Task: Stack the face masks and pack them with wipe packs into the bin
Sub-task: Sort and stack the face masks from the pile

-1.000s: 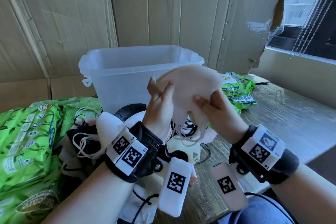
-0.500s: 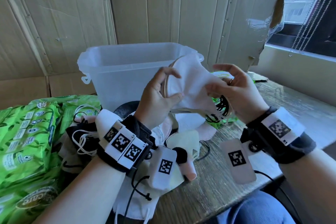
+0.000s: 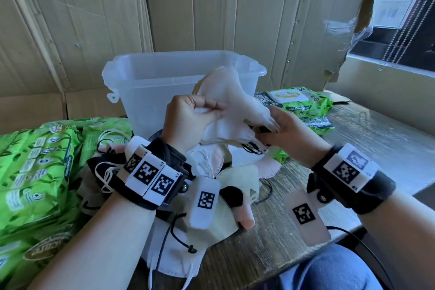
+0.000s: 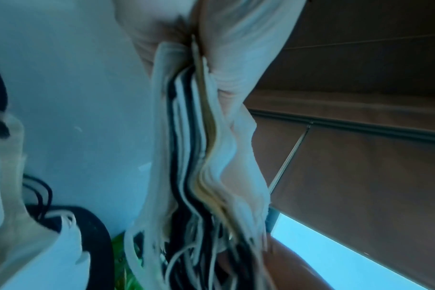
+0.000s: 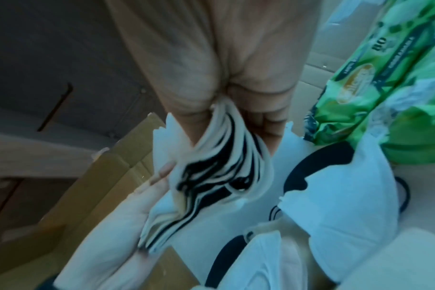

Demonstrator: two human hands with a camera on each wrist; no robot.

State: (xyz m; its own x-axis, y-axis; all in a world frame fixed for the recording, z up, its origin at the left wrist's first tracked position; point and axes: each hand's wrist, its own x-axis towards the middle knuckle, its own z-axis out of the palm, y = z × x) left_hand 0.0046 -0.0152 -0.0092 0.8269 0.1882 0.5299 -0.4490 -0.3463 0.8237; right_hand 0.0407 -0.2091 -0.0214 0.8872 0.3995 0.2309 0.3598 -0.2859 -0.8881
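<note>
A stack of face masks [image 3: 229, 103], white, cream and black layers, hangs in the air in front of the translucent bin [image 3: 150, 77]. My left hand [image 3: 211, 110] grips the stack's left side, thumb and curled fingers pressing the layers together. My right hand [image 3: 270, 125] pinches its right end, where the ear loops hang down. The left wrist view shows the stack [image 4: 199, 157] edge-on below my fingers [image 4: 156, 29]. In the right wrist view my fingers [image 5: 236, 82] squeeze the layers [image 5: 211, 166]. The bin looks empty.
Loose masks [image 3: 237, 179] lie piled on the wooden table [image 3: 376, 143] under my hands. Green wipe packs [image 3: 35, 172] are stacked at the left, and more wipe packs [image 3: 296, 101] lie right of the bin. Cardboard walls stand behind; a window is at the far right.
The stack has turned from facing me to lying tilted between both hands. My right hand went from spread fingers over it to pinching its right end. My left hand curled tighter.
</note>
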